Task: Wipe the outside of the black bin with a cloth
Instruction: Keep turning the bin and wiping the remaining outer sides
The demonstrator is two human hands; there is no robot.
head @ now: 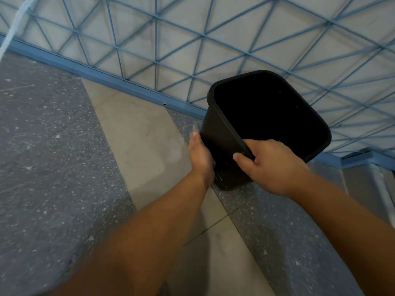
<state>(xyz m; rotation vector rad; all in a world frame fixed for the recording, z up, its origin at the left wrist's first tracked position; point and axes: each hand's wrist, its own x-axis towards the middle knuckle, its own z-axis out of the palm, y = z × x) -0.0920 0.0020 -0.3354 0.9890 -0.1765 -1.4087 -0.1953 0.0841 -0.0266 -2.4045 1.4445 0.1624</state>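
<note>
The black bin [222, 144] is a rectangular plastic bin with rounded corners, tilted with its open mouth toward me, right of the middle of the view. My right hand [271, 165] grips its near rim, fingers curled over the edge. My left hand [199, 154] lies flat against the bin's left outer wall, near the base. No cloth shows in view; the palm side of my left hand is hidden against the bin.
The floor has grey speckled tiles [47, 146] and lighter beige tiles [136, 133]. A blue metal lattice railing [156, 50] with a blue bottom rail [102, 75] runs diagonally right behind the bin. A pale strap [15, 28] hangs at the upper left.
</note>
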